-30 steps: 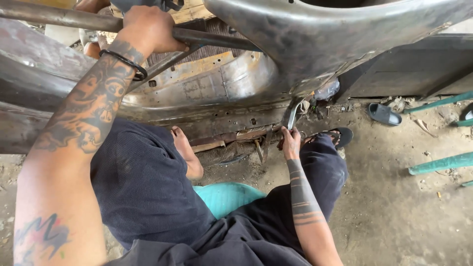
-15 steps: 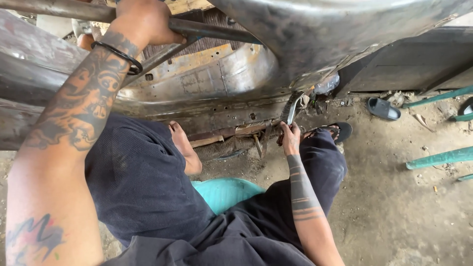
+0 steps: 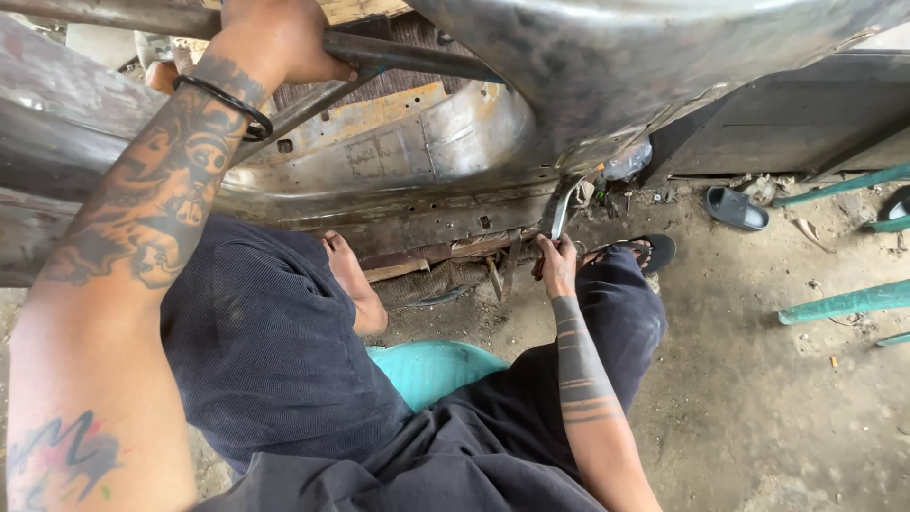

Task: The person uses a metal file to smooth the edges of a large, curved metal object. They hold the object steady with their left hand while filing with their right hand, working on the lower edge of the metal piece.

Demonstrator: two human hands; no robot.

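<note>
Two hands at work, both ours. Item one: our left hand (image 3: 275, 38), far left, fingers wrapped tight around a dark metal bar (image 3: 408, 57) that runs rightward across the top of the scene; a black band (image 3: 227, 100) circles that wrist. Item two: our right hand (image 3: 557, 265), low at centre, closed around the handle end of a slim metal wrench (image 3: 561, 210), which rises from the fist to the underside of the bare steel body shell (image 3: 607, 85). Whether the wrench head sits on a fastener we cannot tell; the spot is small and shadowed.

Item three: rusted sill panel (image 3: 427, 232), along the shell's lower edge, just left of the wrench, with a torn, flaking strip hanging beneath it. Item four: our bare foot (image 3: 353, 284), tucked near the sill, between the dark trouser legs. Item five: teal plastic stool (image 3: 431, 372), partly hidden under our legs. Item six: black sandal (image 3: 649, 251), on our other foot, just right of the right hand. Item seven: loose dark slipper (image 3: 735, 209), farther right on the dirt floor (image 3: 758, 417). Item eight: green painted rods (image 3: 844, 303), at the right edge. The curved shell overhangs the sill and blocks sight of what lies beyond it.
</note>
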